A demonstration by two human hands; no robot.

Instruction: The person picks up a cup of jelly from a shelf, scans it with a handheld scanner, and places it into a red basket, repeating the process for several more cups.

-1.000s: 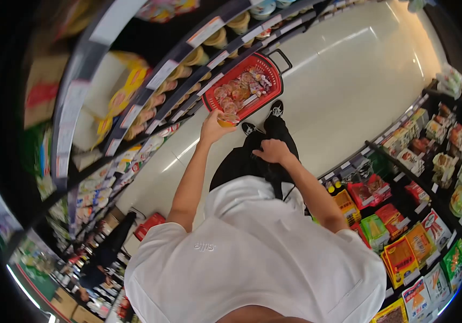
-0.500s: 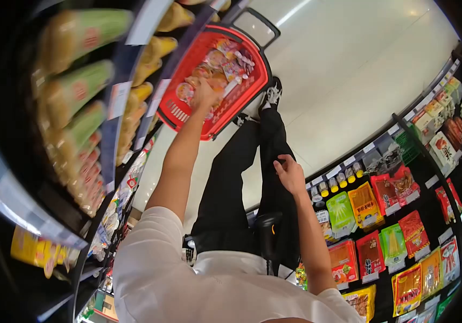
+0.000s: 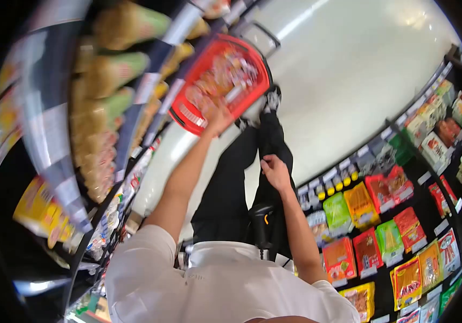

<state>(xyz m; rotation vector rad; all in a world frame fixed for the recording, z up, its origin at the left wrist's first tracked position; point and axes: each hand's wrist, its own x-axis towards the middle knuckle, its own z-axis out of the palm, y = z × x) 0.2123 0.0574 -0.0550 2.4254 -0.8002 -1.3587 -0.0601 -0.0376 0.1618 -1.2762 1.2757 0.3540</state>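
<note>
A red shopping basket (image 3: 188, 116) stands on the floor beside the shelf, with several small packaged snacks (image 3: 225, 72) in it. My left hand (image 3: 217, 119) is at the basket's near edge, blurred by motion; whether it holds anything cannot be made out. Over the dark trouser leg is my right hand (image 3: 276, 171), its fingers loosely curled and nothing visible in them. A black handheld device (image 3: 262, 223) with an orange mark hangs at the waist.
Shelves on the left carry wrapped goods (image 3: 115, 72) behind price rails (image 3: 144, 91). On the right, a black rack holds red, green and yellow packets (image 3: 368, 250). The dark basket handle (image 3: 266, 35) juts over the pale floor (image 3: 344, 70).
My left hand has drawn back from inside the basket toward its near edge. My right hand has shifted slightly left. The view has shifted, and the shelves look more blurred.
</note>
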